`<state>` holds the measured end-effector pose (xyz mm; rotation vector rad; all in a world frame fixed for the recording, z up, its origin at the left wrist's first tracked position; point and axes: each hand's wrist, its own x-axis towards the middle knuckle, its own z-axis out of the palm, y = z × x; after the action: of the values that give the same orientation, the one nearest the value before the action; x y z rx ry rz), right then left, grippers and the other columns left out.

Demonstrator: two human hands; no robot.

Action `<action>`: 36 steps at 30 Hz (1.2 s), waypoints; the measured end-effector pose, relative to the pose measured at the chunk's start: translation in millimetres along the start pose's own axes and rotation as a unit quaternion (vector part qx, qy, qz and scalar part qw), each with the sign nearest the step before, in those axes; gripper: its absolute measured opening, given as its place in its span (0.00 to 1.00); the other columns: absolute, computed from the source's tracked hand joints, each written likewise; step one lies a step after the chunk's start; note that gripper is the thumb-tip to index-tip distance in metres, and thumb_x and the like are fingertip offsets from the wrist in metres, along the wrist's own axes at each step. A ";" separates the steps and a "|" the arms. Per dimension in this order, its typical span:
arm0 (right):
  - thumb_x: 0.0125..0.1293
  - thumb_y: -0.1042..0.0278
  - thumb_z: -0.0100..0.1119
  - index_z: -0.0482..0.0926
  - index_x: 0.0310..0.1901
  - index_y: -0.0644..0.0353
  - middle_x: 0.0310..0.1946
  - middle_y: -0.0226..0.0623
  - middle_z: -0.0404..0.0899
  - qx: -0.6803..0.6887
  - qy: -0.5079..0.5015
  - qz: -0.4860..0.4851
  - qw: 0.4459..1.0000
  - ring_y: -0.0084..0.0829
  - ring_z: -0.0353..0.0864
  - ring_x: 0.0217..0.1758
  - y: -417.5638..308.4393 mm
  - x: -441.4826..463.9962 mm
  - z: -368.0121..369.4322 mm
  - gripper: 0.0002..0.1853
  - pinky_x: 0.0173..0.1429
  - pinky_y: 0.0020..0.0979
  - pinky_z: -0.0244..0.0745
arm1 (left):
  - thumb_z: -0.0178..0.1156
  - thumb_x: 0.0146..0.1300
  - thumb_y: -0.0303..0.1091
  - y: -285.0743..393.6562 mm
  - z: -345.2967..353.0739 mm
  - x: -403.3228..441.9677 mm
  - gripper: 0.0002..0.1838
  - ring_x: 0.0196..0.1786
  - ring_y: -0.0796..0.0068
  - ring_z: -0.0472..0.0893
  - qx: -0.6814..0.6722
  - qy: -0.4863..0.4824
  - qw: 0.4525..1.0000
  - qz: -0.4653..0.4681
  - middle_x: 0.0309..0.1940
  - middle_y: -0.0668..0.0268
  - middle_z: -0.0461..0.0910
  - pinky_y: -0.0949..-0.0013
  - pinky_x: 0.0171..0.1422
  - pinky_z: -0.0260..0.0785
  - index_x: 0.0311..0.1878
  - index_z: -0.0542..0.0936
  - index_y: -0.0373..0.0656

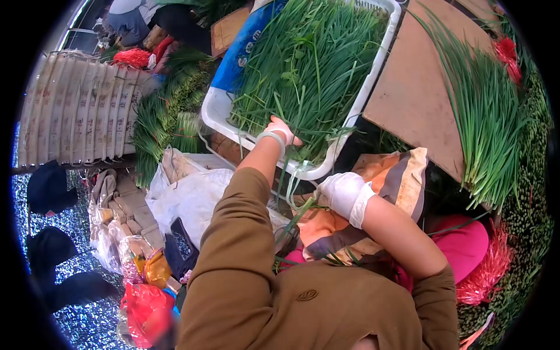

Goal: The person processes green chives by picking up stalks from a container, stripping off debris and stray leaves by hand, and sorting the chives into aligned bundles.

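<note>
My left hand (283, 129), bare with a pale band at the wrist, reaches over the near rim of a white plastic basket (216, 114) and touches the loose green chives (315, 70) in it. Its thumb stands apart from the fingers, whose tips are partly lost among the leaves. My right hand (344, 195), in a white glove, is curled in front of the basket over an orange, brown and cream striped cloth (402, 178) on my lap. A few green stalks (297, 216) run up to its fingertips.
A large chive bundle (484, 116) lies on a brown board (414, 93) at the right. Tied bundles (175, 99) and a white sack (186, 195) are at the left. Red plastic ties (487, 268) hang by my right side. Another person (131, 20) is at the upper left.
</note>
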<state>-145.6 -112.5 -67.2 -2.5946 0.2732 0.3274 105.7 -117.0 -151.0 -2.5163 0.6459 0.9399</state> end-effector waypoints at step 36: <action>0.66 0.41 0.48 0.83 0.41 0.62 0.31 0.40 0.85 0.457 -0.091 0.225 0.856 0.36 0.85 0.35 -7.9 -1.0 -2.9 0.28 0.41 0.33 0.78 | 0.57 0.57 0.38 -108.1 92.4 -204.7 0.24 0.42 0.67 0.81 -0.777 -0.335 0.486 0.220 0.44 0.59 0.81 0.67 0.47 0.73 0.54 0.75 0.34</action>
<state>-144.0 -107.1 -60.9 -1.5248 0.7610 0.4586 -21.0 75.7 -56.3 -2.3187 -0.0812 3.7726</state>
